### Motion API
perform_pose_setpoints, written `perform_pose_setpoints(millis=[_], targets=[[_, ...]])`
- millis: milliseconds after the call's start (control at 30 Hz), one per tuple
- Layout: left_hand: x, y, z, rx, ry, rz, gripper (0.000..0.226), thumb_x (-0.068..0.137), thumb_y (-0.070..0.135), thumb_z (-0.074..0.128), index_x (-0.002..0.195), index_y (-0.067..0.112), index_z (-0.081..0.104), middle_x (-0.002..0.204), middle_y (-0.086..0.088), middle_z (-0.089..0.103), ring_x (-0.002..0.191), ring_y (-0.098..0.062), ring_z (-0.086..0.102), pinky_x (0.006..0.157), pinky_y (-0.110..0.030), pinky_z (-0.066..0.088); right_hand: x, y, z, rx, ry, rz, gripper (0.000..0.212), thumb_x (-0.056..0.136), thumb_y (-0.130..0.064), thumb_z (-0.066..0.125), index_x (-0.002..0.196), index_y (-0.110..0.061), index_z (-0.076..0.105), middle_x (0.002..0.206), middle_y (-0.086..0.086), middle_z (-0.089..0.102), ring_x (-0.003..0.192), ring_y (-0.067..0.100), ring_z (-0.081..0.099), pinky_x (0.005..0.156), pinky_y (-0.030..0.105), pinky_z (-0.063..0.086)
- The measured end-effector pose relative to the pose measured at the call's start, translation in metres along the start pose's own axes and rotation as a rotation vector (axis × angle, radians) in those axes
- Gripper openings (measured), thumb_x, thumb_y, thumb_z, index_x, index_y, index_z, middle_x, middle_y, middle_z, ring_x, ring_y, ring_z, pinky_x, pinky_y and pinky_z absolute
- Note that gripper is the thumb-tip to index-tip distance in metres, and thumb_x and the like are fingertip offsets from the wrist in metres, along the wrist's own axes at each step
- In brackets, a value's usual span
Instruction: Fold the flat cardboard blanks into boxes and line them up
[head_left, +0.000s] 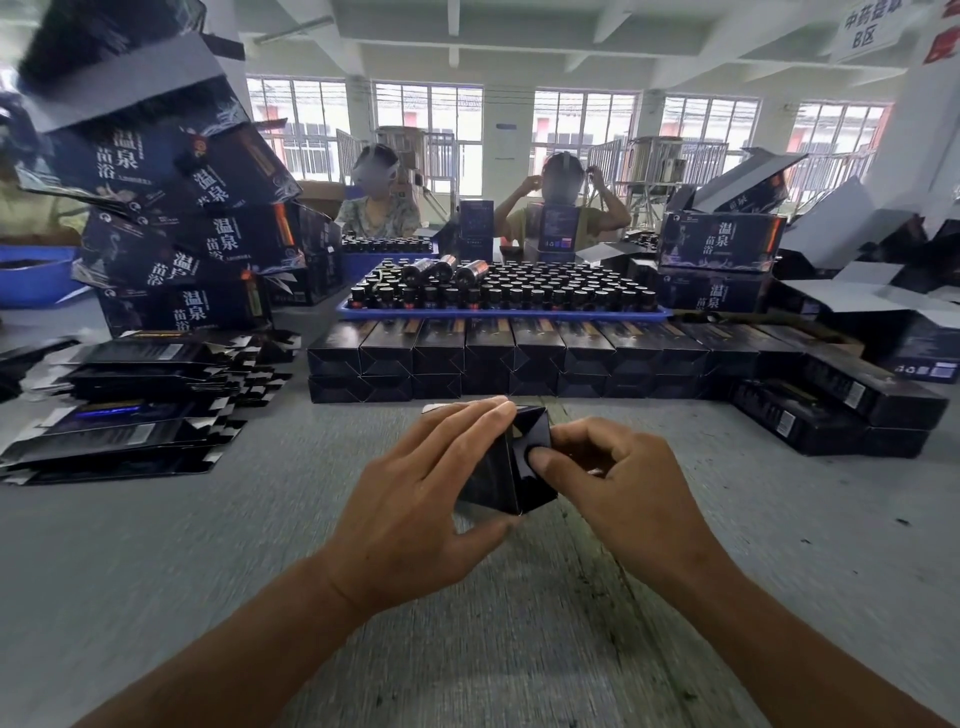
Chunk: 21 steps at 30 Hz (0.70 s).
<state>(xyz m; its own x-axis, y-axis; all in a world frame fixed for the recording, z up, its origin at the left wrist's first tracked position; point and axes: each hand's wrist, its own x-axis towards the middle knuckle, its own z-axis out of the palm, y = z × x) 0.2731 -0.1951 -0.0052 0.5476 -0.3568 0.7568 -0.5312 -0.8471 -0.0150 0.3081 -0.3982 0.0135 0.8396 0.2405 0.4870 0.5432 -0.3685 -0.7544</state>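
The person is working over the grey tabletop (156, 561), with both hands meeting on one small black box (498, 467) near the middle of the view. The left hand (415, 499) is cupping the box from its nine o'clock side, fingers lying long over the top and thumb tucked underneath, apparently to be steadying it against the push from the other side. The right hand (613, 483) is curling in from three o'clock, its thumb pressing on the glossy end panel, probably seating an end flap so the box is keeping its shape.

Farther off at twelve o'clock, the finished boxes (488, 358) are standing two rows high, end faces toward the person, side touching side; that wall is likely where this one is going. More of them are lying at two o'clock. At ten o'clock the flat blanks (135, 410) are waiting in loose stacks, within the left arm's reach.

Behind the wall, a blue tray (498, 313) is holding capped bottles (519, 291), and larger printed cartons (182, 218) are leaning in a pile at eleven o'clock. Two other people are sitting across the tabletop.
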Motion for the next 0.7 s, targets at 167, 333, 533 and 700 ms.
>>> perform_pose_setpoints(millis=[167, 333, 533, 700], targets=[[0.000, 0.000, 0.001, 0.022, -0.008, 0.013, 0.083, 0.086, 0.054, 0.064, 0.150, 0.012, 0.032, 0.147, -0.004, 0.051, 0.135, -0.018, 0.047, 0.113, -0.022, 0.036, -0.001, -0.001, 0.006, -0.157, 0.047, -0.055, 0.011, 0.091, -0.029, 0.070, 0.102, -0.031, 0.072, 0.088, -0.018, 0.072, 0.083, -0.006, 0.066, 0.069, 0.008, 0.050], [-0.001, -0.002, 0.001, -0.005, -0.013, -0.016, 0.085, 0.087, 0.056, 0.064, 0.152, 0.010, 0.033, 0.150, -0.002, 0.048, 0.138, -0.017, 0.044, 0.116, -0.015, 0.028, 0.004, -0.002, -0.007, 0.111, -0.058, 0.013, 0.015, 0.091, -0.022, 0.071, 0.090, -0.037, 0.072, 0.084, -0.020, 0.074, 0.078, 0.000, 0.070, 0.065, 0.012, 0.052], [0.001, -0.001, 0.000, 0.004, 0.005, 0.015, 0.086, 0.085, 0.056, 0.067, 0.150, 0.011, 0.035, 0.147, -0.004, 0.051, 0.135, -0.019, 0.048, 0.112, -0.023, 0.038, 0.003, -0.002, -0.005, -0.029, -0.036, 0.016, 0.008, 0.088, -0.029, 0.073, 0.096, -0.028, 0.074, 0.082, -0.015, 0.074, 0.079, -0.002, 0.068, 0.067, 0.013, 0.053], [0.002, 0.002, -0.001, 0.006, -0.003, -0.006, 0.085, 0.084, 0.055, 0.068, 0.148, 0.009, 0.038, 0.143, -0.006, 0.054, 0.133, -0.020, 0.049, 0.114, -0.019, 0.033, 0.000, -0.005, 0.002, -0.244, 0.068, -0.076, 0.012, 0.089, -0.031, 0.072, 0.097, -0.024, 0.075, 0.084, -0.013, 0.072, 0.077, 0.000, 0.067, 0.070, 0.016, 0.053]])
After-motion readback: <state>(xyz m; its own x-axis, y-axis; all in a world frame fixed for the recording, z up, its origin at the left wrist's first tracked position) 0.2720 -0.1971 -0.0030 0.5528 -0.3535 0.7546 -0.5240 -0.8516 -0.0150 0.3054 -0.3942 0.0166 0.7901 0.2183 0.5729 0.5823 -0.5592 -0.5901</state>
